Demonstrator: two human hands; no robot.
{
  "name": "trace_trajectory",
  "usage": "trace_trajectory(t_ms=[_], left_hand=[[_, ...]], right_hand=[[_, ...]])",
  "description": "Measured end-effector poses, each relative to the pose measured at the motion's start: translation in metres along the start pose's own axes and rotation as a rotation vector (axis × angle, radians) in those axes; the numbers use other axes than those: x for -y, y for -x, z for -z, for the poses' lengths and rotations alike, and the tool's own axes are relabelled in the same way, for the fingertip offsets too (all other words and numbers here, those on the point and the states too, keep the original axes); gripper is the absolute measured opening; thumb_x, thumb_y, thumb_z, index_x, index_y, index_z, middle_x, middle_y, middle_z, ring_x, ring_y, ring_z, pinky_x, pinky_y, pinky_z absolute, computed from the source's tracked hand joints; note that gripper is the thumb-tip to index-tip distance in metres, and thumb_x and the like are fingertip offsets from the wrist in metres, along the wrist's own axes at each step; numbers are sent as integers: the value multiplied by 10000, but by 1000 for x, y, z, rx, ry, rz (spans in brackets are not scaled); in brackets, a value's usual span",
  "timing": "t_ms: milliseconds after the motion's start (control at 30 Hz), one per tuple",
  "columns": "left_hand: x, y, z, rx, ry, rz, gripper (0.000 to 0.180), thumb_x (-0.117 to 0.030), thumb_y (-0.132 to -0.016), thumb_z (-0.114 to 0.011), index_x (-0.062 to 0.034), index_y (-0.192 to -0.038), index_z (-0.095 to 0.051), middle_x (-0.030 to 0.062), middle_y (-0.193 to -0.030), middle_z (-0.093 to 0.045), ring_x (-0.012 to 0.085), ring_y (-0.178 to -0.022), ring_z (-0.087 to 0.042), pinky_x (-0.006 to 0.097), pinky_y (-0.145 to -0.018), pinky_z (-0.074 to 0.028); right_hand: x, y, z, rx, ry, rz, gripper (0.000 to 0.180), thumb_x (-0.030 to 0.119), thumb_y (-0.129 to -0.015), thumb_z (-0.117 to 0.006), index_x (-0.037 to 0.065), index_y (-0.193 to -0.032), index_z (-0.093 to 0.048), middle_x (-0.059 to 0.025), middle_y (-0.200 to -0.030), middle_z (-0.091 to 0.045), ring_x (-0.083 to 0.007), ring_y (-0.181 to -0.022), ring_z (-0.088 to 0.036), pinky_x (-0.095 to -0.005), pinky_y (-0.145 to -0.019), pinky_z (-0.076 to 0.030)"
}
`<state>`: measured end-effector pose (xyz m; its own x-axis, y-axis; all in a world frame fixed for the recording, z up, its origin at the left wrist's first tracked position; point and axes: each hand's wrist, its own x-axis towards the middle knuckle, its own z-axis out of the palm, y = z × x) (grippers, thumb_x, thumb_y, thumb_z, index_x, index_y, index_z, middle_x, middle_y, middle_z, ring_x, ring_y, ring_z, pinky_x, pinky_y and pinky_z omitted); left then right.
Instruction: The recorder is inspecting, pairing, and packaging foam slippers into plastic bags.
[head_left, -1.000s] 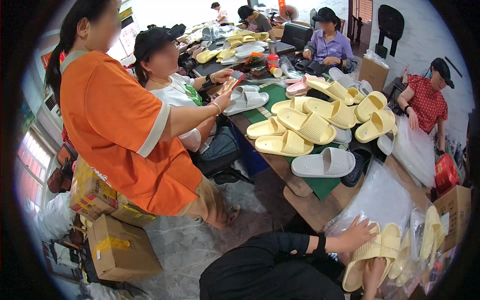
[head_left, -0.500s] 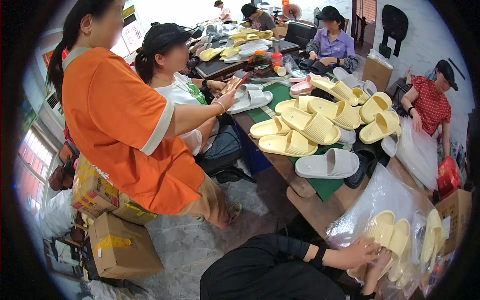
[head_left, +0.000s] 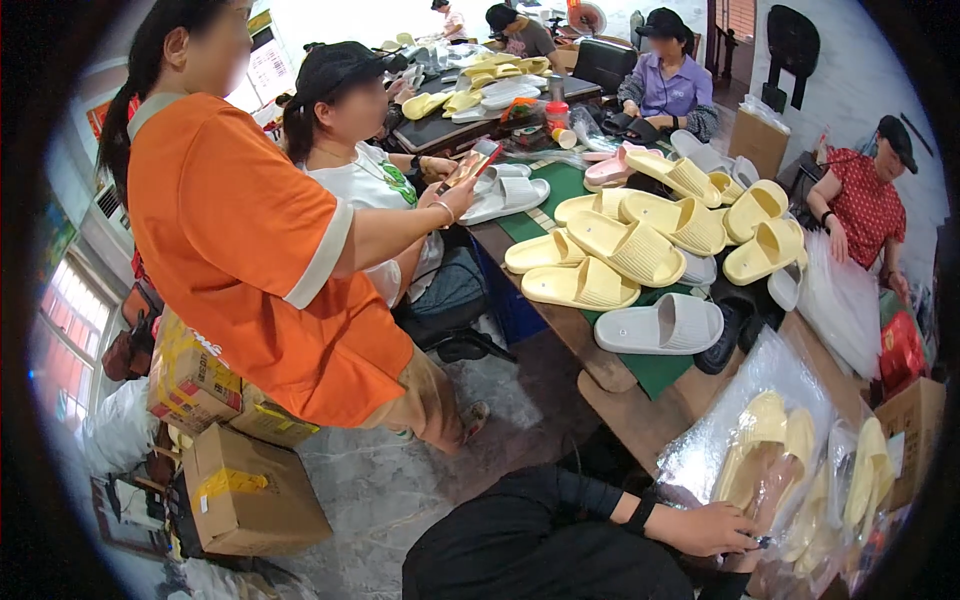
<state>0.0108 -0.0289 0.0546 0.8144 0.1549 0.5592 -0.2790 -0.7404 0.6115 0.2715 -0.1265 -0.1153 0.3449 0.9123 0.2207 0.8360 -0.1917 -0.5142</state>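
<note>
A pair of pale yellow slippers [head_left: 757, 425] lies in a clear plastic bag [head_left: 690, 440] on the near right part of the table. My left hand [head_left: 712, 528] is closed, its fingertips pinching the near edge of that bag beside my right wrist. Reaching up between the two slippers, my right hand [head_left: 772, 478] appears to be under the film; its fingers are blurred and partly covered. Just right of it, more yellow slippers [head_left: 868, 470] lie in clear plastic.
Unbagged yellow slippers [head_left: 628, 250] are heaped on the table beyond, with a grey slipper [head_left: 660, 325] on a green mat [head_left: 655, 375]. A person in orange [head_left: 250, 220] stands at left holding a phone [head_left: 470, 165]. Cardboard boxes [head_left: 255, 490] stand on the floor; another box [head_left: 910, 430] is at right.
My right hand has moved up from the slippers' near end to between them, under the plastic. My left hand has shifted down off the slippers to the bag's edge.
</note>
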Motion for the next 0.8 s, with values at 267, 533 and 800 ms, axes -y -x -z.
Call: trace_trajectory(t_ms=[267,533,800], left_hand=[[6,3,-7,114,-7,114,296,-197,-874,-511,-94,-1150,-540,132,-1149,-523,280,-955,-557,391,-796,-442],[14,11,-18,16,-157,31,246,-161,-815,-546,-66,-1040,-525,126,-944,-533,292,-864,-573,406,-685,-465],[11,11,-20,103,-32,42,197,-93,-740,-554,-38,-925,-513,136,-761,-556,346,-654,-583,457,-543,-446]], right_hand=[[-1,-13,11,-27,-169,-38,518,118,-836,-569,5,-1319,-420,-167,-1453,-277,-275,-1294,-329,-390,-1042,-321],[40,4,29,-103,-324,-136,525,99,-827,-582,7,-1319,-422,-164,-1462,-262,-266,-1294,-329,-382,-1036,-328],[83,-1,51,45,-577,-100,580,134,-786,-652,35,-1315,-437,-194,-1449,-257,-309,-1214,-395,-401,-985,-358]])
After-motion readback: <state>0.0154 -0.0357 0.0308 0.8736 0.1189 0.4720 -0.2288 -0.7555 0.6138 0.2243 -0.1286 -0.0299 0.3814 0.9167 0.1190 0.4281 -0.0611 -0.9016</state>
